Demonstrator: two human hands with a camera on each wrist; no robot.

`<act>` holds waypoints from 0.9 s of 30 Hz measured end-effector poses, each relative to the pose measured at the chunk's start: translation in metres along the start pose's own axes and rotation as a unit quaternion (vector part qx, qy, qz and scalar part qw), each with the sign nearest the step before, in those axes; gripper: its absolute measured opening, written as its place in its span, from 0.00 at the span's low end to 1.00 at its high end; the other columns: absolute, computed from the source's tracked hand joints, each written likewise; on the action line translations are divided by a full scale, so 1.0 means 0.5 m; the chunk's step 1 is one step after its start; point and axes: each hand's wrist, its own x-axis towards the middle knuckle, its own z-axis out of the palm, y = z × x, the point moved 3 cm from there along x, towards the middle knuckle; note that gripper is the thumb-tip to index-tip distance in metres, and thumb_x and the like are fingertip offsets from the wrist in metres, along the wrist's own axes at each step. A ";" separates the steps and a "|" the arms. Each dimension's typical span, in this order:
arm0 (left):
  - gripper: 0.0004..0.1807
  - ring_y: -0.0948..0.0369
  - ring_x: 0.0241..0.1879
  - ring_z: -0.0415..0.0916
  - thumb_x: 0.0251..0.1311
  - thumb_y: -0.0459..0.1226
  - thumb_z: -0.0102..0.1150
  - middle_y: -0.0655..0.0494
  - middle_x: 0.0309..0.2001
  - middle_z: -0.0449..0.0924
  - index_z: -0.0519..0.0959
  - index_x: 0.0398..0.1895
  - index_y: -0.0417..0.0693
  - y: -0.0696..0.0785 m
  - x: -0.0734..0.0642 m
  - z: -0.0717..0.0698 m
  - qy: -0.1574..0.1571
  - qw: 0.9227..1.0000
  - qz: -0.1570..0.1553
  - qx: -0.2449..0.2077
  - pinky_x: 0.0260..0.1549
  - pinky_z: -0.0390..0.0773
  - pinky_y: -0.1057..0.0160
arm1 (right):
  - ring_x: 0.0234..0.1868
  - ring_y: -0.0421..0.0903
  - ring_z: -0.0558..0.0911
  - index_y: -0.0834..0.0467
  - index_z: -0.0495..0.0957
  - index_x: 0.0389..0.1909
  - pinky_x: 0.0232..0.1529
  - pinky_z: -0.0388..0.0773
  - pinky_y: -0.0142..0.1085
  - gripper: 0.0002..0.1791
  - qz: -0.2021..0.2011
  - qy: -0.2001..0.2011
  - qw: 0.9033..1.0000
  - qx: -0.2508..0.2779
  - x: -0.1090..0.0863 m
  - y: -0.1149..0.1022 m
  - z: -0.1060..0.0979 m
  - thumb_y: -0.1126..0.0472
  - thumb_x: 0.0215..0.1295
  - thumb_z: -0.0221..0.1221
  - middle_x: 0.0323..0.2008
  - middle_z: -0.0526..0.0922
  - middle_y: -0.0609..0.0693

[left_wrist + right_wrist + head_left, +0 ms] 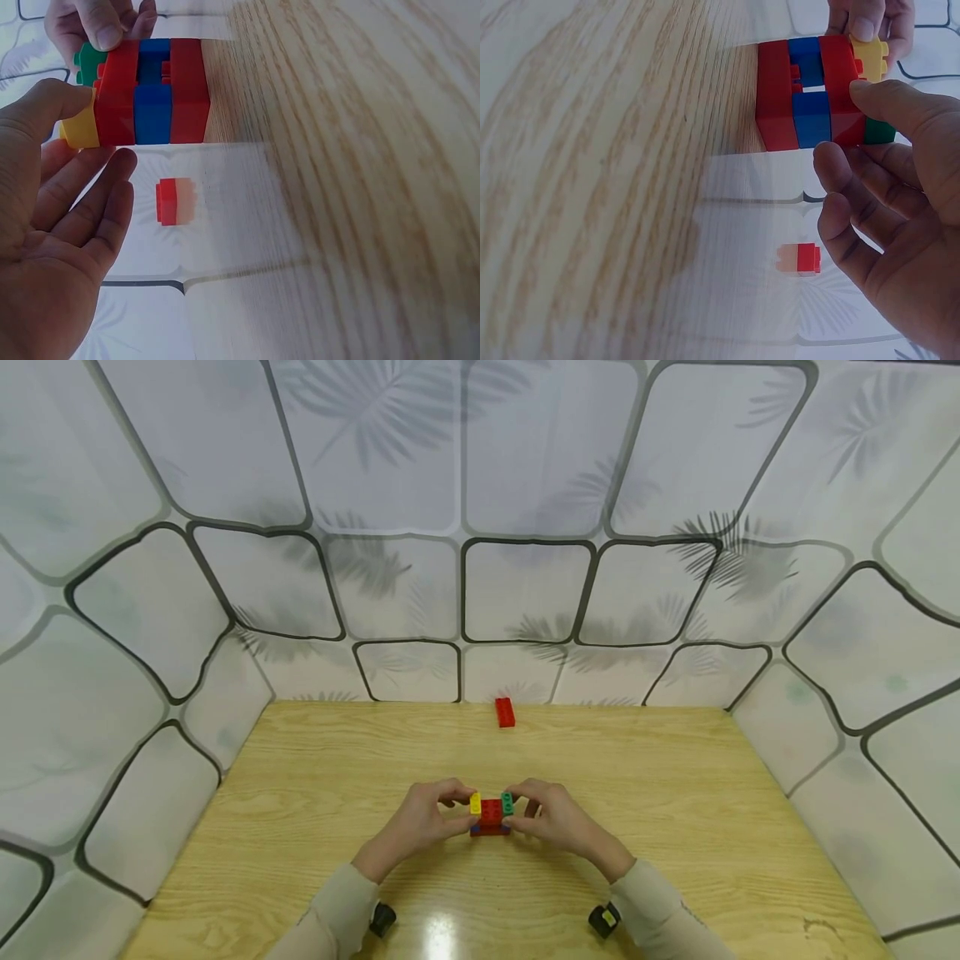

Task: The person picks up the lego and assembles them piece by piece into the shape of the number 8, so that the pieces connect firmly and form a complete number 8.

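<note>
A small stack of toy building bricks stands on the wooden table (337, 743) between both hands. Its lowest layer is a red brick (190, 97). Blue bricks (153, 112) sit above that with a gap between them, and another red brick (491, 812) lies over them. On top, a yellow brick (476, 804) is at the left end and a green brick (507, 804) at the right end. My left hand (423, 818) pinches the yellow brick between thumb and fingers. At the other end my right hand (558, 818) pinches the green brick, its thumb tip close to the upper red brick.
A loose red brick (505, 712) lies at the table's back edge, beyond the stack. Patterned curtain (525, 593) closes off the back and both sides. A dark wrist device (382, 919) shows beside the left sleeve, another (603, 920) beside the right.
</note>
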 end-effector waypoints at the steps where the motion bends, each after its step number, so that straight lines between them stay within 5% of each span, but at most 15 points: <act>1: 0.13 0.52 0.47 0.87 0.63 0.38 0.75 0.52 0.47 0.91 0.87 0.50 0.46 0.000 0.000 0.000 -0.001 1.000 0.000 0.000 0.48 0.87 0.53 | 0.34 0.34 0.82 0.65 0.81 0.61 0.29 0.81 0.29 0.23 0.000 0.000 1.000 -0.001 0.000 0.000 0.000 0.56 0.72 0.68 0.52 0.87 0.55; 10: 0.14 0.52 0.46 0.87 0.63 0.39 0.75 0.51 0.48 0.91 0.88 0.50 0.47 -0.005 0.005 0.000 -0.015 1.000 -0.023 -0.011 0.46 0.87 0.53 | 0.35 0.35 0.82 0.65 0.80 0.62 0.30 0.81 0.30 0.24 0.004 0.002 1.000 0.002 -0.002 0.004 0.001 0.55 0.73 0.68 0.52 0.87 0.55; 21: 0.13 0.54 0.45 0.86 0.64 0.40 0.75 0.53 0.47 0.91 0.88 0.49 0.47 -0.008 0.002 0.007 -0.001 1.000 -0.011 -0.012 0.45 0.86 0.58 | 0.35 0.34 0.82 0.66 0.80 0.62 0.30 0.82 0.30 0.24 0.003 0.004 1.000 0.006 -0.004 0.002 -0.002 0.55 0.72 0.68 0.52 0.87 0.56; 27: 0.14 0.53 0.49 0.87 0.64 0.38 0.74 0.53 0.49 0.90 0.85 0.51 0.48 -0.009 -0.001 0.005 -0.008 0.998 -0.039 -0.048 0.49 0.86 0.56 | 0.35 0.34 0.82 0.64 0.81 0.62 0.30 0.82 0.30 0.24 0.003 0.003 1.000 0.005 0.000 0.003 0.000 0.56 0.72 0.68 0.52 0.87 0.54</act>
